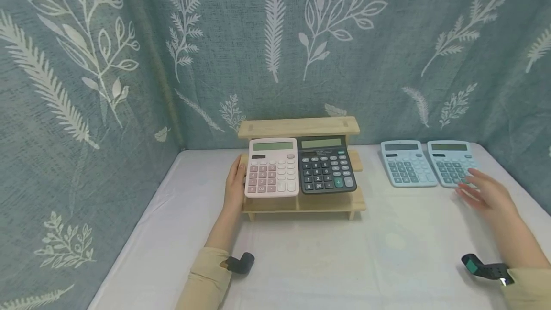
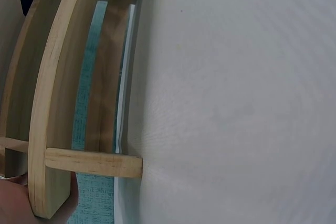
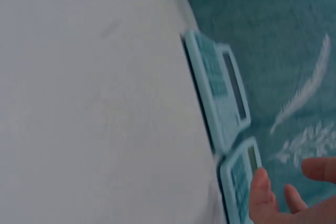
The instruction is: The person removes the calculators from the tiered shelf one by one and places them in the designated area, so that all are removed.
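Note:
A wooden stand carries a white calculator with pink keys and, to its right, a black calculator, both leaning back. My left hand grips the stand's left end beside the white calculator. In the left wrist view, fingers show on both sides of a wooden board's end. At the right, my right hand hovers by the lower right edge of a light blue calculator, fingers apart and holding nothing. A second light blue calculator lies just left of that one.
A white cloth covers the table. Behind and along the sides hangs a blue-green curtain with white leaf patterns. The stand's top bar rises behind the two calculators on it.

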The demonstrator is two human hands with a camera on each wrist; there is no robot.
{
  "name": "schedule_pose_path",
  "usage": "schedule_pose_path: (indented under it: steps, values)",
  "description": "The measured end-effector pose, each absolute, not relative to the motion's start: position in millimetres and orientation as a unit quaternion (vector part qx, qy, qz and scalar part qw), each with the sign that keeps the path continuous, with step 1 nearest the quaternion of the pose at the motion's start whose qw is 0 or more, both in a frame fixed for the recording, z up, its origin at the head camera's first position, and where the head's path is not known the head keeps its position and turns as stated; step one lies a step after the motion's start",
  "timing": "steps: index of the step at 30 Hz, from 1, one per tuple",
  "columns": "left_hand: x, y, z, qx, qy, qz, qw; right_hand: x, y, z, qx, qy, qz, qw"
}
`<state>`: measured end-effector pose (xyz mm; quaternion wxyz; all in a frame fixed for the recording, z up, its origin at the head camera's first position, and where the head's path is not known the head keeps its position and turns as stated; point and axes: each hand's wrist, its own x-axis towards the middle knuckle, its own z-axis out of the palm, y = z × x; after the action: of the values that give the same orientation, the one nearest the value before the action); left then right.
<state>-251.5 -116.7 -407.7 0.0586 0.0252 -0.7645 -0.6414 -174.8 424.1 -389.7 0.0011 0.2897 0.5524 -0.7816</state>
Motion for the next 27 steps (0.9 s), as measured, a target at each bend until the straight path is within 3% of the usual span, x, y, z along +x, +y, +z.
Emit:
schedule_pose_path:
  steps: [14,27]
  values:
    - [-251,-119,-407,0.023,-0.743,-0.667,0.047,-171,337,-381,0.087,0.591,-0.798,0.08]
    - [-251,-122,-405,0.026,-0.727,-0.685,0.036,-164,280,-369,0.036,0.661,-0.744,0.093]
